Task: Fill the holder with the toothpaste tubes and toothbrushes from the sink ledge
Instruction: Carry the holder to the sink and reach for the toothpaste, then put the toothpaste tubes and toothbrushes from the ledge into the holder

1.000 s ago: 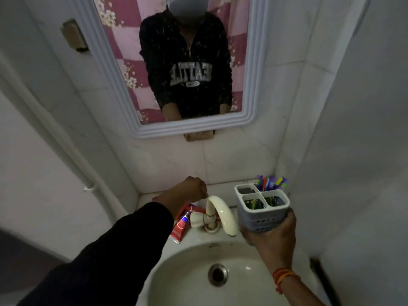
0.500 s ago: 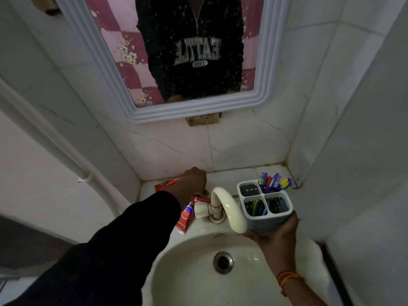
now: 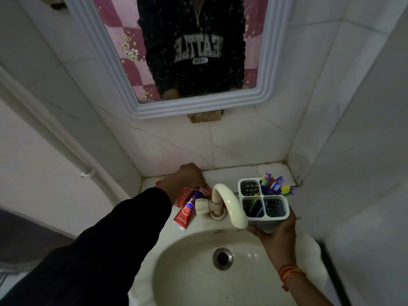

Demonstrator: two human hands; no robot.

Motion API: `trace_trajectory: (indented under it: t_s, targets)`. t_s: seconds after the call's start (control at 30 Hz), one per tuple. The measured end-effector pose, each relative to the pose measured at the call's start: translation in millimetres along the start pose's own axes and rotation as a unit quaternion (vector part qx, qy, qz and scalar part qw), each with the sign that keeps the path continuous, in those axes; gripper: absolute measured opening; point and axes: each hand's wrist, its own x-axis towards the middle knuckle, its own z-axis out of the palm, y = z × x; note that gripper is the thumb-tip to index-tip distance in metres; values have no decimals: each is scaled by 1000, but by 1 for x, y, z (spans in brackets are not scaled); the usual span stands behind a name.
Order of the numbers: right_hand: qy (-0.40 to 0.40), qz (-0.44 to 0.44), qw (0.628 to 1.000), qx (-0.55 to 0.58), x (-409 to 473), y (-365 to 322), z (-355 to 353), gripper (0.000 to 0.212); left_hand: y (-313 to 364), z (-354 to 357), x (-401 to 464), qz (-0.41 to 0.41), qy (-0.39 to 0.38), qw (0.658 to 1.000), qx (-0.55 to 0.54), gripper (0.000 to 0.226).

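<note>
The left hand has pushed further back on the ledge left of the tap, its fingers closed over the toothpaste tubes lying there. Right of the tap, the right hand grips the holder from below, toothbrushes beyond it.

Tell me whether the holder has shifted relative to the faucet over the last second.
Yes. The holder in the right hand has moved left, closer to the faucet; its near-left corner now sits beside the spout tip.
</note>
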Motion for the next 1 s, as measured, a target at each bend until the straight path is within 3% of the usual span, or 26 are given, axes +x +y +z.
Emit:
trace_trajectory:
  t_s: [0.13,0.23,0.3,0.4,0.53,0.63,0.7,0.8,0.9,1.0]
  targets:
    - [-5,9,1000,18,1,-2,1,115,10,-6,-3,-34,22,993,-108,30]
    - [-10,9,1000,22,1,-5,-2,113,16,-11,-8,-60,29,952,-298,27]
    - [-12,8,1000,19,2,-7,-4,113,20,-18,-14,-71,33,901,-427,21]
    - [-9,5,1000,20,1,-10,-6,112,29,-30,-30,-73,-19,774,-629,16]
    - [-17,2,1000,18,0,-13,-6,110,43,-37,-52,-35,-169,671,-721,37]
    - [-20,8,999,24,0,-14,-7,105,58,-41,-64,1,-264,619,-739,36]
    - [-23,25,999,19,-2,-16,-8,105,71,-42,-71,50,-297,632,-714,38]
    - [-33,57,998,-9,-2,-16,-10,105,92,-40,-76,109,-273,685,-667,46]
    - [-37,69,997,-21,-1,-13,-11,104,119,-30,-84,110,-212,728,-643,22]
    - [-47,65,997,-16,3,-14,-12,102,139,-4,-88,134,-88,819,-551,28]
